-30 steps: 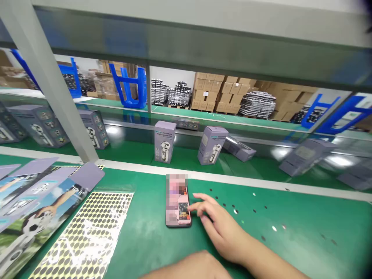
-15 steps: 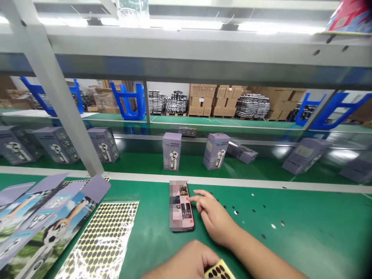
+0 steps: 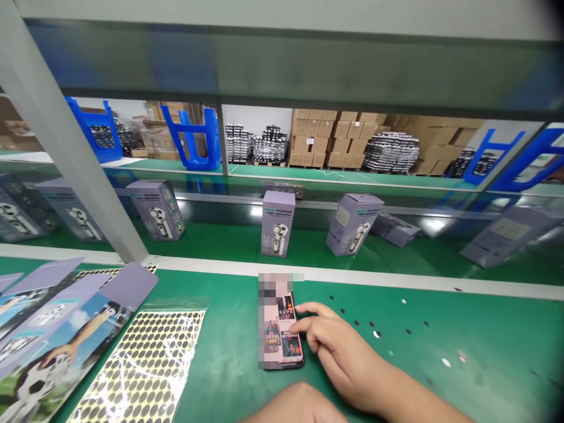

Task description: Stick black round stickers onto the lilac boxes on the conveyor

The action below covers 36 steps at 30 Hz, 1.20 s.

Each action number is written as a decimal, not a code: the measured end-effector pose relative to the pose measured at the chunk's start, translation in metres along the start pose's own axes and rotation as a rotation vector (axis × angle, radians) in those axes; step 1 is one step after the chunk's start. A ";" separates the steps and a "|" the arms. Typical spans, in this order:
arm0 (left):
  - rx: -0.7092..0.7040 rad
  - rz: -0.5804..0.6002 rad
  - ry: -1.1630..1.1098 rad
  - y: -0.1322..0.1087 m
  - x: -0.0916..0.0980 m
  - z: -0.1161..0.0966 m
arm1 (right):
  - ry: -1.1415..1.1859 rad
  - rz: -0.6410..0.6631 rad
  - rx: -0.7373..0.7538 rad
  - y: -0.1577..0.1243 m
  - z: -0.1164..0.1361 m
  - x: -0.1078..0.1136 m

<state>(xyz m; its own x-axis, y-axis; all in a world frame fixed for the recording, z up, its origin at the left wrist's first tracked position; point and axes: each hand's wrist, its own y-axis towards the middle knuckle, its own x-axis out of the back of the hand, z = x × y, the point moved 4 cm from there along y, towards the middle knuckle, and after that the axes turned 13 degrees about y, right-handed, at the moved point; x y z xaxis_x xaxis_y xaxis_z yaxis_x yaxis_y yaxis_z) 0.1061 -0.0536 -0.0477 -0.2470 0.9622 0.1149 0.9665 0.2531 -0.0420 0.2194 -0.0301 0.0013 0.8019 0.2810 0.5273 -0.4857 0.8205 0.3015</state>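
A phone [image 3: 279, 329] lies flat on the green bench with its screen lit. My right hand [image 3: 339, 346] rests beside it on the right, holding nothing, with the index finger stretched onto the lower right of the screen. Only the back of my left hand [image 3: 299, 405] shows at the bottom edge, just in front of the phone, and its fingers are out of view.
A sheet of round dark stickers [image 3: 141, 364] in clear wrap lies left of the phone, beside flat printed cartons [image 3: 53, 329]. Loose sticker dots [image 3: 374, 333] dot the bench on the right. Purple product boxes [image 3: 277, 230] stand on the conveyor behind a white rail. A grey post [image 3: 66, 141] rises at left.
My right index finger has slid down from the upper part of the screen to its lower right. The yellow sticker piece by my left hand has dropped out of view as the camera shifted.
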 end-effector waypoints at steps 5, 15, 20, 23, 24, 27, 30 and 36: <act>-0.028 -0.051 0.039 0.001 0.003 -0.007 | -0.005 0.017 -0.027 -0.004 0.000 0.000; 0.222 -0.425 0.176 -0.021 0.013 -0.014 | 0.286 -0.277 -0.258 -0.007 -0.005 0.034; 0.126 -0.504 0.282 -0.021 0.014 -0.032 | 0.204 -0.106 -0.391 -0.009 0.028 0.057; 0.145 -0.540 0.341 -0.019 0.015 -0.035 | 0.019 0.027 -0.319 -0.012 0.055 0.058; 0.156 -0.550 0.356 -0.018 0.015 -0.035 | -0.029 0.060 -0.303 -0.013 0.062 0.057; 0.170 -0.575 0.400 -0.018 0.015 -0.033 | -0.150 0.094 -0.303 -0.018 0.073 0.050; 0.163 -0.577 0.439 -0.018 0.013 -0.032 | -0.197 0.069 -0.313 -0.026 0.076 0.043; 0.159 -0.552 0.522 -0.017 0.011 -0.034 | -0.128 -0.100 -0.185 -0.043 0.067 0.038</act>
<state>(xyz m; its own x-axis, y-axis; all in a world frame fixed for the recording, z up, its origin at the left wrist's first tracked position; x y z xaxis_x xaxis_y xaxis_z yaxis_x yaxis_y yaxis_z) 0.0892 -0.0504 -0.0119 -0.5870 0.5308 0.6113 0.6817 0.7313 0.0196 0.2475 -0.0877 0.0617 0.7864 0.1382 0.6020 -0.3247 0.9216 0.2127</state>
